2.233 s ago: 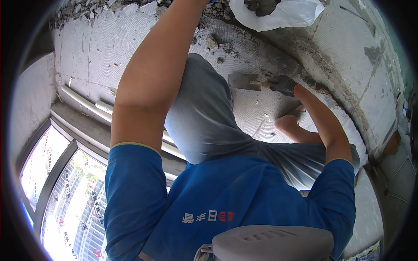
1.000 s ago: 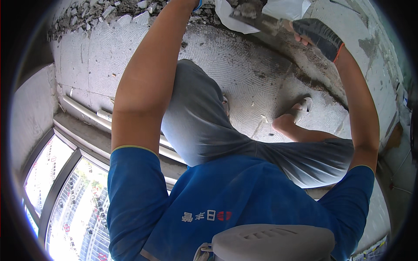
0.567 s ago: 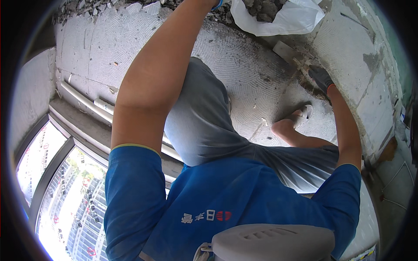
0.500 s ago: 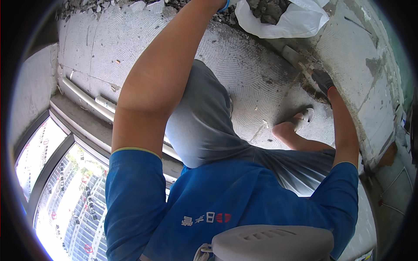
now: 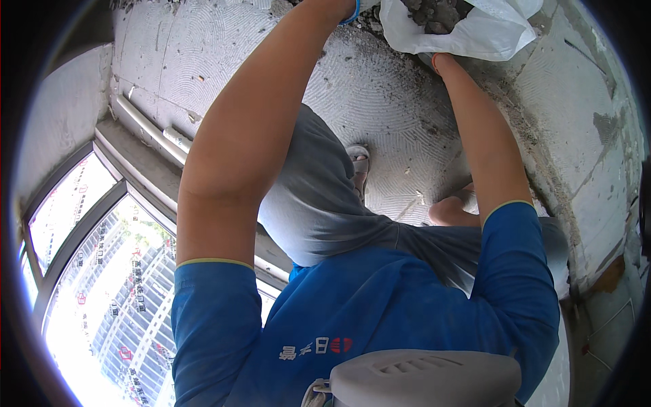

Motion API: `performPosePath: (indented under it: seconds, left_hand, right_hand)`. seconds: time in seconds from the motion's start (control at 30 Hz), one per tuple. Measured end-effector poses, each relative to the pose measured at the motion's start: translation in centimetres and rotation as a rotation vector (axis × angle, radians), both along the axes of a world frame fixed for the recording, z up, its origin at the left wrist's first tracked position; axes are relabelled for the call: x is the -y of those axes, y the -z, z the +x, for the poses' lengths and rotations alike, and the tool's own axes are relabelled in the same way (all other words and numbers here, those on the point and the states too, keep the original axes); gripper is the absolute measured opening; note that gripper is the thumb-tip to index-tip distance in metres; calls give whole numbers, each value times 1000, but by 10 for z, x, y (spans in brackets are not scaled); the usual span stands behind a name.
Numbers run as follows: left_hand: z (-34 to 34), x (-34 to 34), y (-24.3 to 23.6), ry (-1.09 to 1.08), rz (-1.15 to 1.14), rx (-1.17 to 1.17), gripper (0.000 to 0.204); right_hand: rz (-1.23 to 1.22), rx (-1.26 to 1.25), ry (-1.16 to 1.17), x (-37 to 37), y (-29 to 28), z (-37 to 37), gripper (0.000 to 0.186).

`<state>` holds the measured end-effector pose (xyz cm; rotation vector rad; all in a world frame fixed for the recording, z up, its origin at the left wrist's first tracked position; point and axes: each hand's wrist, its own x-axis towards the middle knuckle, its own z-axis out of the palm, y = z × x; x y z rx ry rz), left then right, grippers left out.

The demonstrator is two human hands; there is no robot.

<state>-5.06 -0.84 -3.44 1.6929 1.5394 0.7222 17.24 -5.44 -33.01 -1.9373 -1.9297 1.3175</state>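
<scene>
At the top edge my left hand (image 5: 365,5), gloved with a blue cuff, is mostly out of frame, beside a white sack (image 5: 489,35) that holds grey rubble (image 5: 437,17). My right hand (image 5: 428,60), gloved with an orange cuff, is just under the sack's lower edge and largely hidden by it. The fingers of both hands are hidden, so I cannot make out what they hold.
My bent legs and sandalled feet (image 5: 359,173) are on the comb-marked concrete floor (image 5: 393,108). Broken debris (image 5: 369,20) lies along the top. White pipes (image 5: 149,129) run beside a window (image 5: 95,285) on the left. A rough wall edge (image 5: 603,203) curves along the right.
My right hand has moved up and left from the dark groove to the sack's underside, and the trowel it held is now out of sight. My left hand has shifted slightly right.
</scene>
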Motion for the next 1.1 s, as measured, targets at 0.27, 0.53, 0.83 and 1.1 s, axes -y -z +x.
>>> performPosePath:
  seconds: [0.27,0.53,0.83,1.1]
  left_hand:
    - [-23,1,18,-56,103,-124,28]
    - [6,-11,11,-29,57,-66,29]
    - [10,-22,19,35,-30,41,29]
    - [0,-21,8,112,24,-64,29]
  right_hand:
    - [1,-125,-128,14,-47,-66,45]
    - [-54,-112,-178,34,-69,-26,46]
    - [-281,-174,-226,83,-131,-21,51]
    - [-576,-318,26,129,-227,18,35]
